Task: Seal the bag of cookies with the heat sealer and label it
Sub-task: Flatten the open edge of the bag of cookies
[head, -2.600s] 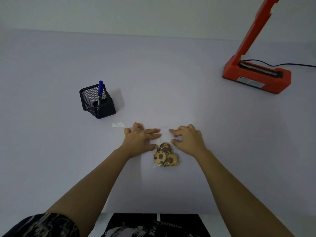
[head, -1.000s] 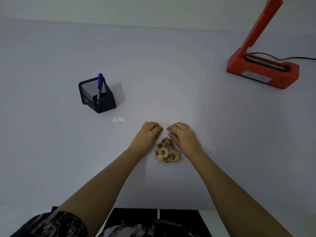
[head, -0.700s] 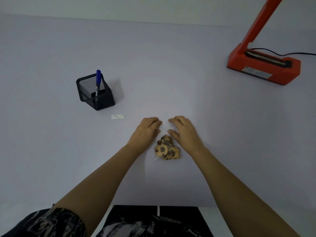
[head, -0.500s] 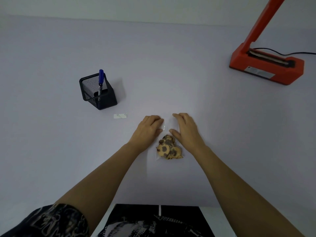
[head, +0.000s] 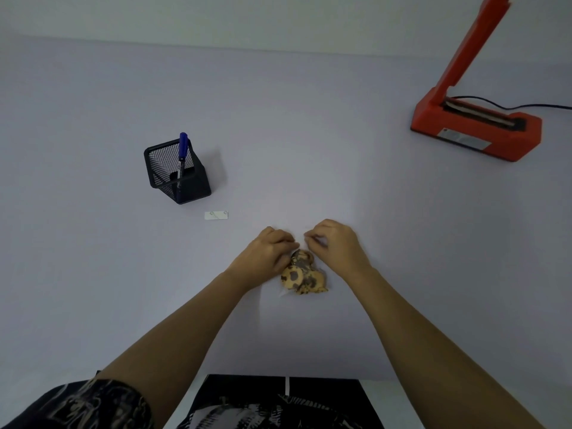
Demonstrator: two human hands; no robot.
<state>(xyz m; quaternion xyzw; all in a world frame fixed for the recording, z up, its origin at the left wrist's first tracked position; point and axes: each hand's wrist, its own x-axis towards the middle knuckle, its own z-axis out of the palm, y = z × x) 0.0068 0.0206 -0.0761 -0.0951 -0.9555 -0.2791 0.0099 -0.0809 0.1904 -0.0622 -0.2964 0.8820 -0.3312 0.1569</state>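
A clear bag of chocolate-chip cookies [head: 303, 274] lies flat on the white table, in front of me. My left hand [head: 266, 252] and my right hand [head: 335, 246] sit at the bag's far, open end, fingers curled and pinching the clear plastic on either side. The cookies are bunched at the near end. A small white label [head: 216, 215] lies to the left of the hands. The red heat sealer [head: 476, 128] stands at the far right with its arm raised.
A black mesh pen holder [head: 178, 171] with a blue marker [head: 182, 150] stands at the left, behind the label. The sealer's black cable [head: 526, 106] runs off to the right. The table's near edge is just above my lap.
My fingers lay flat on the bag's top half a second ago; now both hands have curled and pinch the plastic at the open end. The bag has stayed in place.
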